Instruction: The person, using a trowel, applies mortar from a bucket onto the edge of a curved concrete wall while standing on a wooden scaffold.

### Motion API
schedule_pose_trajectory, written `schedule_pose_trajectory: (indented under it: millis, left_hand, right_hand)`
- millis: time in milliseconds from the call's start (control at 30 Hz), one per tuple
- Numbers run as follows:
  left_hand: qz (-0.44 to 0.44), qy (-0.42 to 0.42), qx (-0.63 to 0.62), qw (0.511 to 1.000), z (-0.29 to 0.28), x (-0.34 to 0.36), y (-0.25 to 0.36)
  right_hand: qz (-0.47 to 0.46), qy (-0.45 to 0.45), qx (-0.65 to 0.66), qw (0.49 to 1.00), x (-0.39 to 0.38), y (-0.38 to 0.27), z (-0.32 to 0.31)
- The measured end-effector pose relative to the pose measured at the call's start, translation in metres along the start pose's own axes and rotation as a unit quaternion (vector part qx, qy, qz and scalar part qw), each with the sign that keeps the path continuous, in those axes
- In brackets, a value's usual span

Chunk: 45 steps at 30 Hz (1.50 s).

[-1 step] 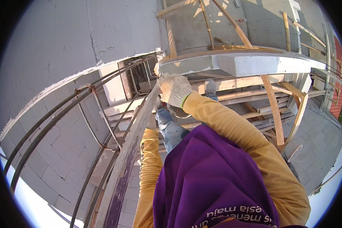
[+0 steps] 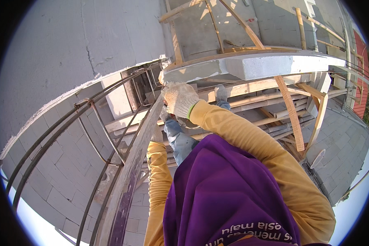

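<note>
A long, weathered wooden board (image 2: pixel 125 176) with a purple patch runs diagonally up to the end of a grey beam (image 2: pixel 250 67). My right hand (image 2: pixel 181 99), in a cream knit glove, has its fingers curled at the board's upper end, just below the beam; what they hold is hidden. Lower down, my left hand (image 2: pixel 156 132), also gloved, is against the board, mostly behind it, with its fingers out of sight. My feet (image 2: pixel 221 93) and jeans show below, among timber and bamboo poles (image 2: pixel 258 100).
Bent steel rebar (image 2: pixel 90 107) runs along the left, beside a grey wall (image 2: pixel 49 45) with rough edges and blockwork (image 2: pixel 53 172). Wooden props (image 2: pixel 289 110) stand at the right, with more grey blocks (image 2: pixel 336 164) and a red panel (image 2: pixel 358 74) beyond. Timber braces (image 2: pixel 246 28) cross above the beam.
The view has shifted slightly, so the beam, board and both hands sit a little farther left and the beam a little higher. My grip looks much the same.
</note>
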<state>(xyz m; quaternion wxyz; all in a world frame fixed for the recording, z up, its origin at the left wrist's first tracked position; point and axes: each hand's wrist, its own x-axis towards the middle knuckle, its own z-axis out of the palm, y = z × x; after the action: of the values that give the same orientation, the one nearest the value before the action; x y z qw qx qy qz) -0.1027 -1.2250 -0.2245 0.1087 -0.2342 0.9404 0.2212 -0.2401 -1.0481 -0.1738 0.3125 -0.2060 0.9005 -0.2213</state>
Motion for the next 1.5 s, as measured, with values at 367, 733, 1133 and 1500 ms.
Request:
schedule_pose_trajectory:
  millis: [367,733,1133,1500]
  left_hand:
    - [-0.023,0.081,-0.075,0.994,-0.001,-0.002,-0.006]
    - [-0.065,0.019,-0.026,0.997,-0.061,-0.003,0.05]
    - [0.001,0.024,0.063,0.998,-0.073,-0.007,0.054]
    - [-0.013,0.038,0.084,0.996,-0.054,0.007,0.029]
  right_hand:
    - [0.036,0.025,-0.031,0.999,-0.167,0.066,-0.041]
    - [0.365,0.169,0.13,0.906,-0.311,0.154,-0.016]
    - [0.442,0.22,0.232,0.838,-0.385,0.137,0.088]
    - [0.352,0.358,0.132,0.854,-0.377,0.212,-0.036]
